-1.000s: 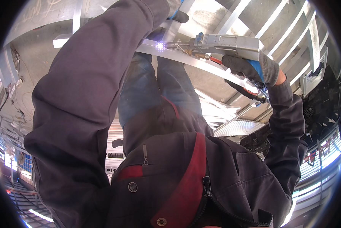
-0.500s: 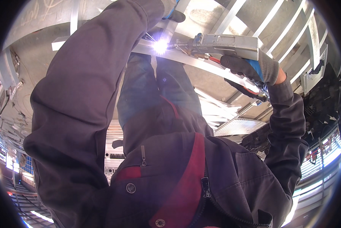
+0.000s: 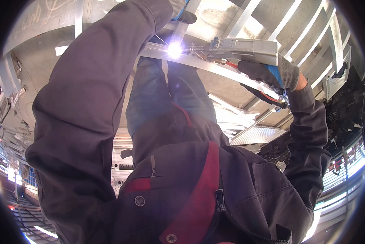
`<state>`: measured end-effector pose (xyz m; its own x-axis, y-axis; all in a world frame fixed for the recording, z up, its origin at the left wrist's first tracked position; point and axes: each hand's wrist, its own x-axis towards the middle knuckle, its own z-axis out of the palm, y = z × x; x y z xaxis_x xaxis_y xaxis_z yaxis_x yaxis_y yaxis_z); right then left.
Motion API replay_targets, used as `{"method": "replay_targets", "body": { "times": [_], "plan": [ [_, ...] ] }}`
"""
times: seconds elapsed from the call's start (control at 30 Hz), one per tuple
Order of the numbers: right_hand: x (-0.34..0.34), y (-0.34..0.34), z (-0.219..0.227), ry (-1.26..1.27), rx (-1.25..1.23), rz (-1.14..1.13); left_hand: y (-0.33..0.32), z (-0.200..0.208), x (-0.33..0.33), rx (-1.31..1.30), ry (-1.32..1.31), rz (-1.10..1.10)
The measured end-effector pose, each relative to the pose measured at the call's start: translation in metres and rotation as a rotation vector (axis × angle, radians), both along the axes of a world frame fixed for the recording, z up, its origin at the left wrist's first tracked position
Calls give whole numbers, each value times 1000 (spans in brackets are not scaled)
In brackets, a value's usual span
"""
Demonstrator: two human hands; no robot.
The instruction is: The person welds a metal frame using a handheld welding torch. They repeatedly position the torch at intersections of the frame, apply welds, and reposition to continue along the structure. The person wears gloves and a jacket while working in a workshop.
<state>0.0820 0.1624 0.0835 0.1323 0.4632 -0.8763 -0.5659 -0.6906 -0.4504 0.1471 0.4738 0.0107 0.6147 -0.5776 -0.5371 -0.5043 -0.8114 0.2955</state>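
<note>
In my right hand (image 3: pixel 270 75), gloved in grey, blue and black, is a handheld metal welding gun (image 3: pixel 245 49), its nozzle pointing left. At its tip burns a blinding white-violet weld spot (image 3: pixel 174 50). The spot lies on a bright metal bar (image 3: pixel 202 63) that crosses in front of my legs. A thin wire (image 3: pixel 161 39) reaches the glow from the upper left. My left hand (image 3: pixel 184 15), in a matching glove, is at the upper edge beyond the spot, near another metal strip. Most of its fingers are cut off or hidden by my sleeve, so its grip cannot be made out.
Pale metal slats (image 3: pixel 288 20) stand in a row at the upper right. A red hose (image 3: pixel 232 64) runs below the gun. More bars (image 3: pixel 235 114) lie beside my legs on the right. Cables (image 3: pixel 21 87) and equipment are at the far left.
The weld spot and the gun have shifted slightly to the right along the bar, with my right hand. My left hand has drifted a little to the left.
</note>
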Motion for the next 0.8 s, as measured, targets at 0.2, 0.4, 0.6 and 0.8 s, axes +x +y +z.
{"method": "replay_targets", "body": {
  "times": [0.2,0.4,0.6,0.8],
  "plan": [
    [-3,-9,-2,64,42,-141,0,0,2,18,11,13],
    [-20,-30,30,23,180,-188,-3,6,2,56,47,9],
    [-93,-51,57,-237,-84,-83,7,0,4,-46,33,19],
    [-161,-57,53,-263,-59,-473,80,26,8,-569,-65,714]
  ]
}}
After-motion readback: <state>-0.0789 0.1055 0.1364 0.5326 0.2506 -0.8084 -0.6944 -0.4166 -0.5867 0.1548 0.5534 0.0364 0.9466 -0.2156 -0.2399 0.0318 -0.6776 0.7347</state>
